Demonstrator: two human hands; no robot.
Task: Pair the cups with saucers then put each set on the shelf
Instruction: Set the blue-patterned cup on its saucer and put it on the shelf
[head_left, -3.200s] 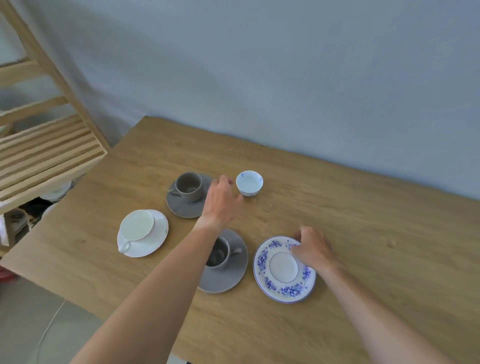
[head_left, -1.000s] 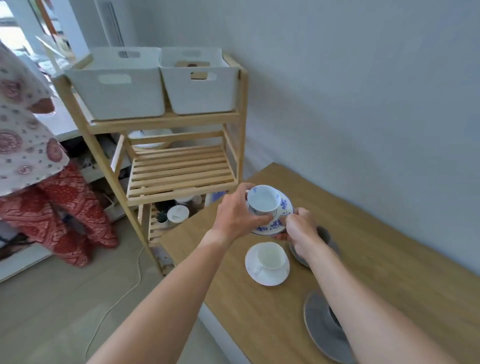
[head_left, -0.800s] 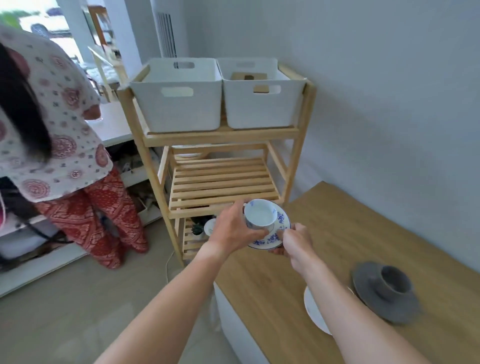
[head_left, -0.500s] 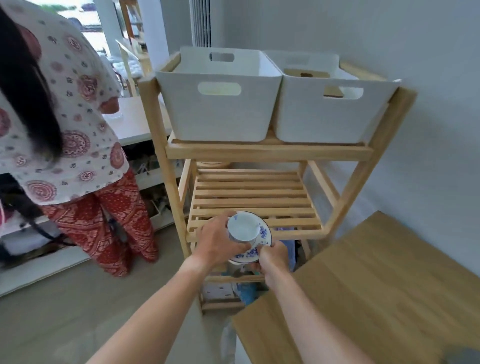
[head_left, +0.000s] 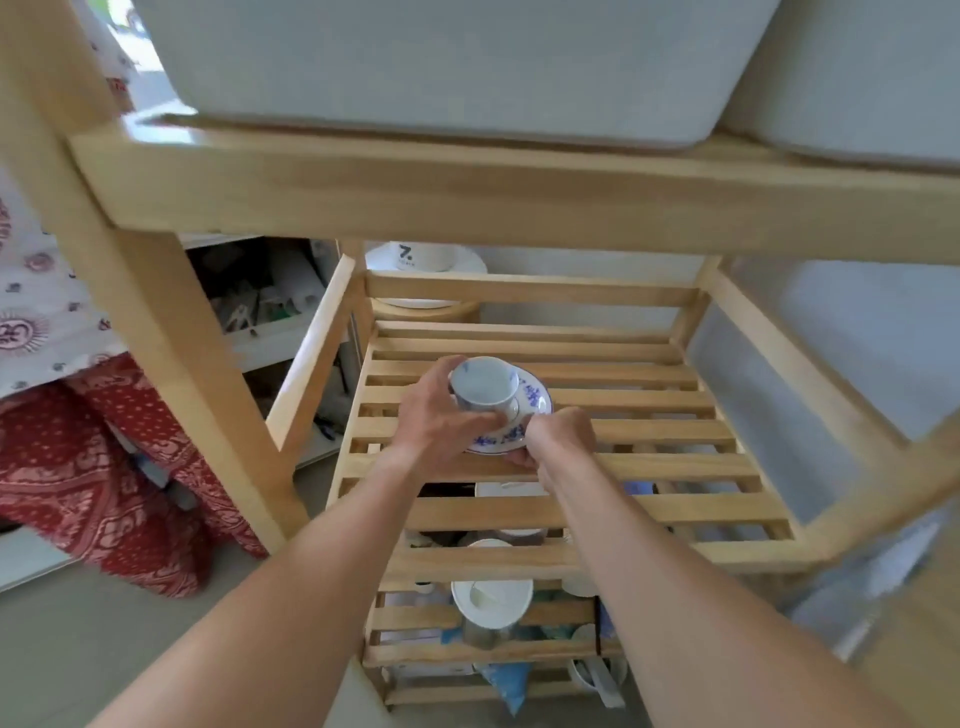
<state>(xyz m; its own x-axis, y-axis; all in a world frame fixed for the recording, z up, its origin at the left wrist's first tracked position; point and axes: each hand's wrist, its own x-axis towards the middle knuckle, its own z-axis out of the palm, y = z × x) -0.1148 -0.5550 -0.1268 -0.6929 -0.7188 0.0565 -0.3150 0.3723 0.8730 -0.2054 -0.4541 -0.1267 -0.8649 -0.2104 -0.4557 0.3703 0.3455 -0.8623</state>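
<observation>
left hand (head_left: 434, 421): fingers wrapped round the cup (head_left: 484, 385) | right hand (head_left: 558, 435): pinching the near rim of the saucer (head_left: 524, 415) | cup: upright on the saucer (blue flower print) | set: over the slats of the middle shelf (head_left: 623, 400), contact unclear | bins (head_left: 467, 67): on the tier above

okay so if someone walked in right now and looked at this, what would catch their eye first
First, the small white cup sitting on a blue-flowered saucer, held by the left hand and the right hand above the middle slatted shelf of a wooden rack. Next, the big white bins on the tier above, filling the top of the view.
</observation>
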